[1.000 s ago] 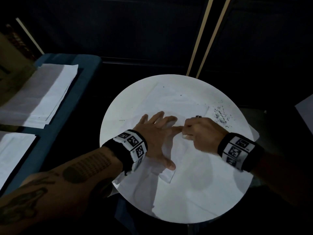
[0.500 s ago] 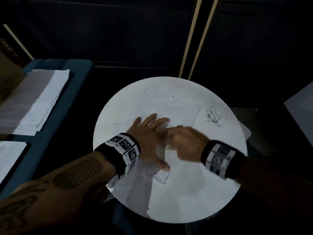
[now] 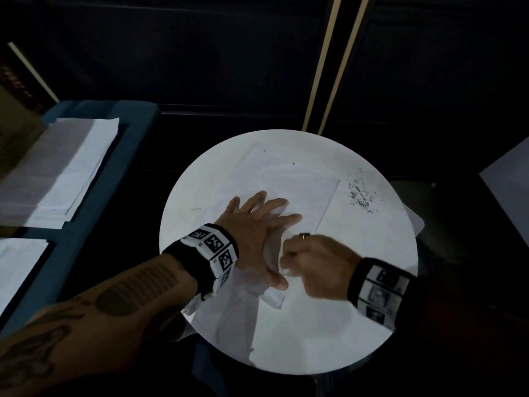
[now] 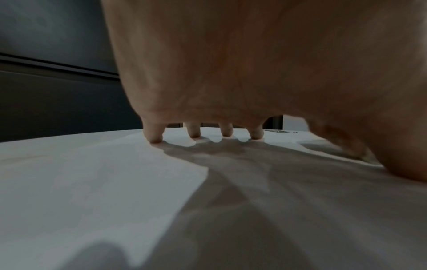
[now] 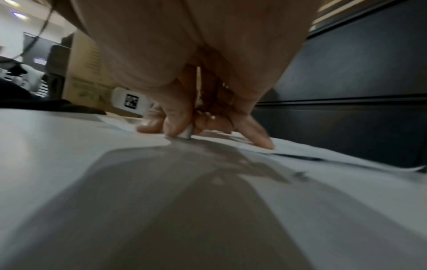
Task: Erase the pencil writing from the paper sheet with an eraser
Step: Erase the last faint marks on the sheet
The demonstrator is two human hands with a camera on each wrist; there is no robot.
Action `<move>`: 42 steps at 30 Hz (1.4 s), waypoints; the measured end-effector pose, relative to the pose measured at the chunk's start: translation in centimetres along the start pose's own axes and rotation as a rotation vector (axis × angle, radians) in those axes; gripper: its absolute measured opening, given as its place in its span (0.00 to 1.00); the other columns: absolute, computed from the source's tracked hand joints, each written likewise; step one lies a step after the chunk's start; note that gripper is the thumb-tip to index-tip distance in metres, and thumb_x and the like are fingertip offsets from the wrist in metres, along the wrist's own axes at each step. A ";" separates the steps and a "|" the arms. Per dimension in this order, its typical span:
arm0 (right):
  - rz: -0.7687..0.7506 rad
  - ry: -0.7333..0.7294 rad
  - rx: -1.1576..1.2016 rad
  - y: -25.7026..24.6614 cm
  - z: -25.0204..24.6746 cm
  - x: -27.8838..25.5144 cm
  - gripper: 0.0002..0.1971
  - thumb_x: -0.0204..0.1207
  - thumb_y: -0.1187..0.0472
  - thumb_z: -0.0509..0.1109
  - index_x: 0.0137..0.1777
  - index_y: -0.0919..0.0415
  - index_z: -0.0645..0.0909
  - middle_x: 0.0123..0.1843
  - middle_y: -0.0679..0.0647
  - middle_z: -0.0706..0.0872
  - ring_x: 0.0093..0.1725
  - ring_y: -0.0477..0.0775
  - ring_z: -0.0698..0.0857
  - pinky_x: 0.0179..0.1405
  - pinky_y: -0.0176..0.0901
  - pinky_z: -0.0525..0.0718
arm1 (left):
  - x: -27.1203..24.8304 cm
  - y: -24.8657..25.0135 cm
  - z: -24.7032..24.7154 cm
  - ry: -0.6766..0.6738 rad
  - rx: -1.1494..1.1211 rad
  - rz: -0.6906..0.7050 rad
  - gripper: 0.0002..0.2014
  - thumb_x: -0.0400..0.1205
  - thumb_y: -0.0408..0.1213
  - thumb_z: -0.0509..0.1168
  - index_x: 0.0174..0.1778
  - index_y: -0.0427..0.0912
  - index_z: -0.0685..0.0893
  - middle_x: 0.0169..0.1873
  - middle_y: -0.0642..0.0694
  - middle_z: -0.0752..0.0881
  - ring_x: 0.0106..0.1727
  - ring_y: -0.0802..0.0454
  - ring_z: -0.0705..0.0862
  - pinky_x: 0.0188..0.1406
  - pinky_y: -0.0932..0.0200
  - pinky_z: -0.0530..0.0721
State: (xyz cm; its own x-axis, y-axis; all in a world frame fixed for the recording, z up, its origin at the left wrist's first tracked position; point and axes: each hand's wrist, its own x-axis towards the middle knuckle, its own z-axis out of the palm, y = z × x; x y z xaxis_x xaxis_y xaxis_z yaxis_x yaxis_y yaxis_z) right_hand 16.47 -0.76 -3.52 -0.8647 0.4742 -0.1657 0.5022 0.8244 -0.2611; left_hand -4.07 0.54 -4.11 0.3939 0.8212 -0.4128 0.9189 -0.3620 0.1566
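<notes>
A white paper sheet (image 3: 300, 181) lies on the round white table (image 3: 343, 353). My left hand (image 3: 257, 227) lies flat on the sheet with its fingers spread, and the fingertips (image 4: 157, 138) press the paper down. Just right of the left thumb, my right hand (image 3: 289, 265) is curled and pinches a small white eraser (image 5: 187, 134) between thumb and fingers. The eraser's lower edge touches the paper. I cannot make out any pencil writing under the hands. A ring shows on the right hand.
Dark eraser crumbs (image 3: 360, 193) are scattered on the table at the far right of the sheet. Stacks of white paper (image 3: 65, 170) lie on a blue surface at the left. More sheets hang over the table's near-left edge (image 3: 200, 302).
My right hand with the eraser has slid along the sheet toward me, from beside the left index fingertip to beside the left thumb. The left hand stays pressed on the paper.
</notes>
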 end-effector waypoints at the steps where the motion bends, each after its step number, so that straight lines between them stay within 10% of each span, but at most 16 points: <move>1: 0.045 0.002 0.002 0.7 -0.5 0.2 0.12 0.60 0.73 0.75 0.35 0.54 0.88 0.41 0.49 0.85 0.42 0.59 0.88 0.40 0.47 0.89 | 0.0 0.0 -0.1 -0.003 -0.001 0.002 0.65 0.58 0.86 0.68 0.85 0.80 0.35 0.88 0.67 0.32 0.90 0.49 0.27 0.87 0.27 0.38; 4: 0.252 0.179 -0.033 4.4 -1.6 0.4 0.10 0.69 0.72 0.71 0.39 0.56 0.89 0.44 0.51 0.85 0.45 0.62 0.88 0.46 0.49 0.88 | 0.1 0.0 -0.1 -0.001 -0.002 0.008 0.66 0.58 0.86 0.68 0.85 0.79 0.34 0.89 0.66 0.32 0.90 0.48 0.28 0.87 0.25 0.38; 8: 0.084 0.021 0.014 0.9 0.1 -0.2 0.11 0.64 0.70 0.73 0.40 0.53 0.91 0.43 0.50 0.86 0.42 0.61 0.88 0.42 0.49 0.90 | -0.1 0.1 0.0 0.004 0.024 -0.005 0.66 0.59 0.87 0.67 0.85 0.78 0.33 0.89 0.67 0.32 0.90 0.48 0.28 0.87 0.27 0.39; 12: 0.402 0.129 0.024 5.5 -2.4 0.6 0.09 0.78 0.66 0.69 0.46 0.54 0.90 0.49 0.52 0.86 0.53 0.61 0.87 0.56 0.50 0.85 | -0.2 0.1 -0.4 -0.006 -0.004 0.005 0.65 0.60 0.86 0.68 0.85 0.79 0.33 0.89 0.66 0.31 0.90 0.48 0.27 0.87 0.25 0.37; 18: 0.311 0.068 0.062 4.1 -1.8 0.6 0.08 0.82 0.62 0.70 0.48 0.52 0.91 0.50 0.50 0.86 0.52 0.57 0.85 0.56 0.52 0.86 | -0.3 0.3 -0.3 0.013 0.008 0.004 0.64 0.60 0.85 0.68 0.85 0.78 0.33 0.89 0.65 0.32 0.91 0.47 0.28 0.87 0.25 0.39; 25: 0.532 0.423 0.257 8.3 -5.4 0.1 0.05 0.79 0.61 0.79 0.41 0.58 0.94 0.38 0.54 0.90 0.42 0.55 0.88 0.53 0.45 0.85 | -1.6 -0.4 -0.3 -0.015 0.010 0.056 0.66 0.59 0.82 0.73 0.85 0.78 0.36 0.90 0.64 0.36 0.91 0.47 0.30 0.87 0.25 0.39; 38: 0.599 0.135 0.211 5.5 -3.2 1.9 0.17 0.80 0.60 0.72 0.27 0.51 0.80 0.35 0.48 0.83 0.43 0.55 0.84 0.47 0.46 0.86 | -3.1 -0.3 0.3 -0.023 0.030 0.125 0.54 0.66 0.79 0.72 0.84 0.81 0.47 0.91 0.56 0.34 0.92 0.42 0.32 0.86 0.22 0.44; 42: 0.493 0.079 0.165 3.9 -2.8 1.5 0.07 0.81 0.56 0.71 0.43 0.52 0.89 0.45 0.50 0.84 0.51 0.59 0.85 0.53 0.52 0.86 | -3.0 -0.4 0.6 -0.033 0.011 0.125 0.54 0.66 0.79 0.72 0.83 0.82 0.46 0.91 0.55 0.32 0.91 0.43 0.28 0.86 0.23 0.39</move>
State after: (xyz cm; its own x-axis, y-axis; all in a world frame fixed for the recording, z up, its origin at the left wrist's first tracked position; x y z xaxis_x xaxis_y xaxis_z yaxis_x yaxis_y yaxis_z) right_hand 17.13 4.03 -2.12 -0.5207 0.8204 -0.2362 0.8393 0.4412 -0.3177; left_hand -5.65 -2.02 -3.48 0.5046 0.7545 -0.4198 0.8622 -0.4657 0.1993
